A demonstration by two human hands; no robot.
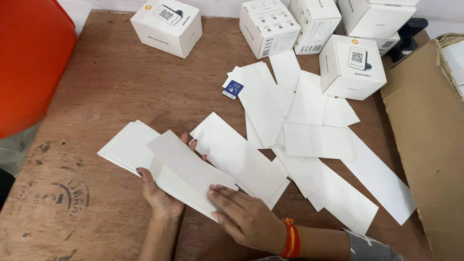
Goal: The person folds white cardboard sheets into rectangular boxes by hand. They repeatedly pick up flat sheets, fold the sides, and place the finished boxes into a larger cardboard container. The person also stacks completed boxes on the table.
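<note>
— White card stack (159,164) near worktop (96,87) front edge: left hand (162,198) cupping beneath, right hand (244,215) flat on top, fingers spread.
— Could fan apart; loose grip, slick sheets.

Five white boxes (354,66), one small blue card (233,89), many loose white paper strips (319,140), uncountable where overlapping.

A stack of long white paper strips (162,164) lay slanted near the front of the wooden table — fanned slightly, one strip loose on top, its near end lifted.
</note>
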